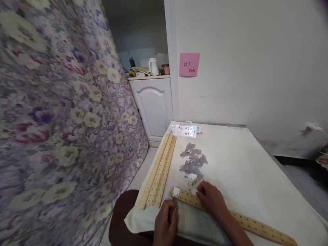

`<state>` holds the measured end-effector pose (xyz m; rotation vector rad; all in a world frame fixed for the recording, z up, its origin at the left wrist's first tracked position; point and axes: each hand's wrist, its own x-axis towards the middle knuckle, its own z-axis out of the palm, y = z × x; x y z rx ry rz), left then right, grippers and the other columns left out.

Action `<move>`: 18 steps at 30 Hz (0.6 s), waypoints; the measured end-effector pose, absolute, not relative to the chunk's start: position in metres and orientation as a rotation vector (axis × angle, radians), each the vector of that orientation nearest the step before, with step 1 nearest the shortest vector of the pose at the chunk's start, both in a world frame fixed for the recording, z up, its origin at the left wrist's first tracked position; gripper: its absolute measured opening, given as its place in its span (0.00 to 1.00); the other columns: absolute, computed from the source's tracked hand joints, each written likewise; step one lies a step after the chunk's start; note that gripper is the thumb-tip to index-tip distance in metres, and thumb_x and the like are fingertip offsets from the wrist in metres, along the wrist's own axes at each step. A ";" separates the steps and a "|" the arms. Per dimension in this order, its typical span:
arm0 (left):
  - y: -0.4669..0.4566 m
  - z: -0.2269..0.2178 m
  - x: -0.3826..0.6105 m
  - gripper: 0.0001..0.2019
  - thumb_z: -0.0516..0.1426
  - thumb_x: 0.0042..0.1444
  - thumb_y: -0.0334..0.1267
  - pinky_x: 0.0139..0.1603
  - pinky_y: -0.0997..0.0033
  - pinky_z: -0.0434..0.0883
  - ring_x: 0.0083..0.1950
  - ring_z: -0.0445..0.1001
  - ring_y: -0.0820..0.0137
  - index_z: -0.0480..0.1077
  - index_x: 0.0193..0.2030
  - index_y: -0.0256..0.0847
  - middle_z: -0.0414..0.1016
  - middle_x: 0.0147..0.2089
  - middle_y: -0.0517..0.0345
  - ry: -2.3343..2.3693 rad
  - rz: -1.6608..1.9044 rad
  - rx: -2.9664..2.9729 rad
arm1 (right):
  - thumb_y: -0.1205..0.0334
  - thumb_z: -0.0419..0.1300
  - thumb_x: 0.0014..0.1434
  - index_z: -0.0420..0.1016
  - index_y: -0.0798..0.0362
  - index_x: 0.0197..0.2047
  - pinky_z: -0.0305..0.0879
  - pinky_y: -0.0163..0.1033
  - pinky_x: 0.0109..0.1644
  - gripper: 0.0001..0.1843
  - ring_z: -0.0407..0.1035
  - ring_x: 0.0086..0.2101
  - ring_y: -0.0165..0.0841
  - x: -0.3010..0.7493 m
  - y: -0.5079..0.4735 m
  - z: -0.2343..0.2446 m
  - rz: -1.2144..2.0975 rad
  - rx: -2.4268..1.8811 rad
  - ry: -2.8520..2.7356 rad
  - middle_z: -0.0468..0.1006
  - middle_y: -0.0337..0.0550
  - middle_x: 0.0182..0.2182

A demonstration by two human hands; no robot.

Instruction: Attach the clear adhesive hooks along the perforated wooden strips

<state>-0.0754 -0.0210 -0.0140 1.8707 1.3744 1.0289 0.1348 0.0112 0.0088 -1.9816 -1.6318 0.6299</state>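
Observation:
A long wooden strip with rows of holes (246, 222) lies slantwise along the table's near edge. On its left end sits a white tag-like piece (176, 192), with a small dark part below it. My left hand (166, 220) is closed just below that end; whatever its fingers hold is hidden. My right hand (211, 198) reaches over the strip, thumb and fingers pinched at a small white piece (194, 192). Beyond the right hand lies a loose pile of small grey translucent packets (193, 160), with small metal bits among them.
Several more perforated wooden strips (160, 171) lie side by side along the table's left edge. A clear blister pack (183, 131) rests at the far end of the cloth-covered table (235, 153). A floral curtain (77, 119) hangs at left; a white cabinet (155, 109) stands behind.

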 end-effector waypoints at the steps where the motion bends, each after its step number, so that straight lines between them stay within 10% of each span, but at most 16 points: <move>1: -0.021 -0.014 -0.075 0.08 0.47 0.62 0.40 0.35 0.75 0.64 0.32 0.64 0.73 0.62 0.35 0.42 0.64 0.31 0.62 1.374 1.028 1.871 | 0.62 0.57 0.51 0.68 0.49 0.26 0.51 0.34 0.32 0.03 0.67 0.29 0.32 0.135 0.011 0.009 0.630 -1.969 -1.628 0.76 0.37 0.27; 18: -0.036 0.006 -0.047 0.07 0.50 0.60 0.40 0.36 0.74 0.67 0.33 0.68 0.71 0.67 0.40 0.42 0.69 0.33 0.60 1.362 1.002 1.781 | 0.61 0.57 0.51 0.71 0.53 0.30 0.57 0.33 0.29 0.05 0.64 0.25 0.29 0.150 0.003 0.016 1.012 -1.519 -1.568 0.70 0.35 0.21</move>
